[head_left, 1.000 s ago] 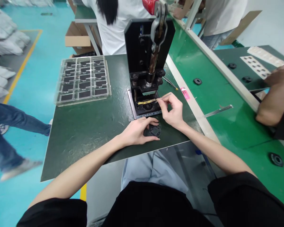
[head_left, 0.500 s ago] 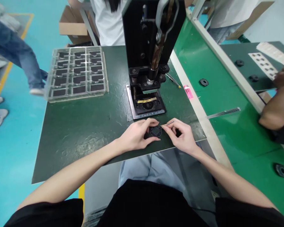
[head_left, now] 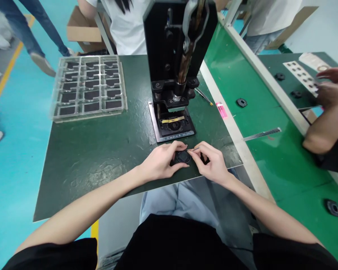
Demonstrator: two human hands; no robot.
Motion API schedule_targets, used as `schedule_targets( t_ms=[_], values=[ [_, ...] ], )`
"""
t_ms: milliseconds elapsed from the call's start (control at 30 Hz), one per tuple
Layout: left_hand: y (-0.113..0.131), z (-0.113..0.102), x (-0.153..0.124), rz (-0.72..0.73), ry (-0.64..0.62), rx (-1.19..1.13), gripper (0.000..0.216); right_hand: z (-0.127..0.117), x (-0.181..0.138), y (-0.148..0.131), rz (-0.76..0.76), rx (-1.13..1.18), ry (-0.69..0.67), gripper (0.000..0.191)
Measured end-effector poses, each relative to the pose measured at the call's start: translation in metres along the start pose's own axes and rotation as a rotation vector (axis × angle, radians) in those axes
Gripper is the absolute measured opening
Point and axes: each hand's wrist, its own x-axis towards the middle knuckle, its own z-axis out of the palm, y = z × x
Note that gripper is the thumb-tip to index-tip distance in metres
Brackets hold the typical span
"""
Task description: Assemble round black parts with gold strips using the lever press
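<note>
My left hand (head_left: 160, 162) rests on the dark green mat (head_left: 101, 150) near its front edge, thumb and fingers closed around a small round black part (head_left: 183, 157). My right hand (head_left: 211, 162) pinches thin metal tweezers (head_left: 193, 149), whose tip touches the top of that part. Just behind my hands stands a black hand press (head_left: 177, 56) with a fixture block (head_left: 175, 125) at its base, a strip of yellow tape across it.
A clear tray (head_left: 88, 88) of several black square parts lies at the back left. Spare tweezers (head_left: 204, 96) and a pink tag (head_left: 222, 110) lie right of the press. The green conveyor (head_left: 259, 112) carries black round parts. A co-worker's arm (head_left: 323, 123) reaches in at right. People stand behind.
My right hand came back from the press fixture to the round part under my left hand, bringing the tweezers. The co-worker's hand at right lifted. A person at left walked away.
</note>
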Motion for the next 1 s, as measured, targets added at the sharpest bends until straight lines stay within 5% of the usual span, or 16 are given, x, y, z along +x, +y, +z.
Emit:
schedule_targets(
  t_ms=[400, 633, 767, 867, 1000],
  values=[
    [0.000, 0.003, 0.000, -0.108, 0.026, -0.087, 0.052, 0.004, 0.004, 0.001, 0.052, 0.027, -0.033, 0.030],
    [0.000, 0.005, 0.000, -0.105, 0.041, -0.120, 0.054, -0.008, 0.011, 0.016, 0.371, 0.438, 0.264, 0.038],
    [0.001, 0.004, -0.001, -0.102, 0.024, -0.096, 0.053, -0.015, 0.010, 0.014, 0.337, 0.445, 0.283, 0.031],
    [0.002, 0.002, -0.001, -0.111, 0.006, -0.086, 0.053, -0.020, 0.007, 0.006, 0.277, 0.395, 0.293, 0.047],
    [0.002, -0.001, 0.000, -0.106, -0.023, -0.094, 0.052, -0.023, 0.002, 0.001, 0.205, 0.300, 0.132, 0.042]
  ],
)
